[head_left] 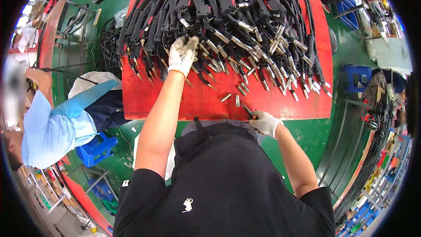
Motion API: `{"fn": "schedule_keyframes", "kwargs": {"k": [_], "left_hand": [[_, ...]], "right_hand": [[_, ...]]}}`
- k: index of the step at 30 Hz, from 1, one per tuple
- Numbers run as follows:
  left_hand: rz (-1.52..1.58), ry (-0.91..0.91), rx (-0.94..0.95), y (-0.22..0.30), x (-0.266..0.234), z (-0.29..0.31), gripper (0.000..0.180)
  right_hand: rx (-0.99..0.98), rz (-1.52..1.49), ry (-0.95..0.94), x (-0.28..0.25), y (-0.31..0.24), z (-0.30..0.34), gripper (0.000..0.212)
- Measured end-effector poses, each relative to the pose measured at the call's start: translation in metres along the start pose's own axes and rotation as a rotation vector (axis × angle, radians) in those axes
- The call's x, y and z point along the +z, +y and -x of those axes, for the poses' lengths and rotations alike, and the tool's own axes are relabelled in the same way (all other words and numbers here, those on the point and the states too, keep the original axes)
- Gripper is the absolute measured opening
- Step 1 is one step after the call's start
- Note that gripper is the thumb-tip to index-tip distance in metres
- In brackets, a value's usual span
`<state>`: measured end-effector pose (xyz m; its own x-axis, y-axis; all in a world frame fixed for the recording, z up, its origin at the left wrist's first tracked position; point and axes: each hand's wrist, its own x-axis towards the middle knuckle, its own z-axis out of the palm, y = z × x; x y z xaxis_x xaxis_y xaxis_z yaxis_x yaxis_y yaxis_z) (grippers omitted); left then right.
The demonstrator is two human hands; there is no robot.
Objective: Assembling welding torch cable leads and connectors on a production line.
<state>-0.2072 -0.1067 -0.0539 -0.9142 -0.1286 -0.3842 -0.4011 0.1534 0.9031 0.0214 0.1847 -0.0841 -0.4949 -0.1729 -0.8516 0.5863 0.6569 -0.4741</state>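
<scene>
A thick row of black welding torches (226, 2) lies on a red table (193, 107), their metal-tipped necks pointing toward me. My left hand (182, 55), in a white glove, reaches in among the torch necks at the left-middle. Its fingers are curled closed, and whatever is in them is hidden. In my gloved right hand (265, 123), at the table's near edge, is a pair of pliers (250, 112), jaws pointing forward and left. Loose silver nozzles (237, 101) lie just beyond the pliers. Torch necks left of my left hand end in thin brass-coloured tips (139, 77).
A person in a light blue top (57, 123) sits at the left, near a blue stool (96, 149). Another blue stool (355, 78) stands to the right on the green floor. Bundles of black cable (366, 166) hang along the right side.
</scene>
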Motion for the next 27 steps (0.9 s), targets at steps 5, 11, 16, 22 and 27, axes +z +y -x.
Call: {"fn": "schedule_keyframes", "kwargs": {"k": [5, 11, 16, 22, 27], "left_hand": [[-0.175, 0.130, 0.193, -0.003, -0.022, 0.000, 0.032], [-0.179, 0.197, 0.322, -0.001, -0.026, -0.014, 0.035], [-0.114, 0.188, 0.304, 0.011, -0.031, -0.013, 0.032], [-0.071, 0.191, 0.291, -0.001, -0.036, -0.013, 0.027], [-0.109, 0.151, 0.361, -0.005, -0.031, -0.018, 0.023]], "right_hand": [[-0.123, -0.392, 0.110, -0.014, -0.056, 0.019, 0.026], [-0.376, -0.315, 0.255, -0.024, -0.125, -0.019, 0.027], [-0.415, -0.124, 0.365, -0.029, -0.142, -0.044, 0.028], [-0.437, -0.109, 0.377, -0.027, -0.139, -0.057, 0.028], [-0.402, -0.084, 0.368, -0.029, -0.142, -0.050, 0.029]]}}
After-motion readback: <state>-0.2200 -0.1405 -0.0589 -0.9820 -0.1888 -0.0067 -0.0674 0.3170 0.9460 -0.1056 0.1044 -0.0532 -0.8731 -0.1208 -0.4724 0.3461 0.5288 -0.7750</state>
